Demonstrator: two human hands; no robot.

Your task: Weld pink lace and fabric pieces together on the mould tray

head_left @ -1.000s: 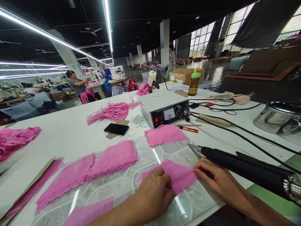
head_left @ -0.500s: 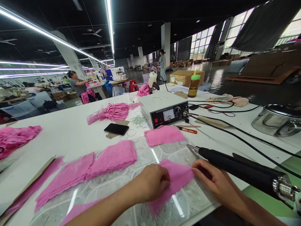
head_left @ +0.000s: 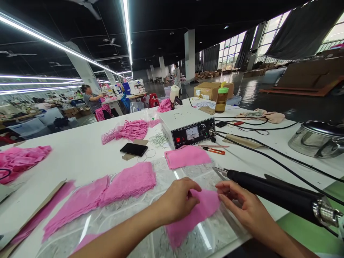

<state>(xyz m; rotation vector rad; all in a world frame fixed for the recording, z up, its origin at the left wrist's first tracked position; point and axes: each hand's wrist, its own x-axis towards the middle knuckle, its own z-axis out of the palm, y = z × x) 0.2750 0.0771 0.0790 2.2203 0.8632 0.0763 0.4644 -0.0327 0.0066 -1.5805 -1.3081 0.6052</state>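
On the white table, pink cloth is lying by the near edge; left hand and right hand are holding thumb and forefinger apart. A careless lift could be grazing the right knuckles on the pointed tool alongside.

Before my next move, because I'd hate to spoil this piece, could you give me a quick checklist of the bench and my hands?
1. Pink cloth between the hands lies on the mat: ok.
2. Left hand open over the cloth, thumb and finger apart: ok.
3. Right hand has a grip on the cloth's corner: cannot tell; its fingertips are right at it.
4. Black tool has its metal tip apart from that cloth: ok.
5. Red switch on the box lit: ok.
6. Orange cutter away from both hands: ok.
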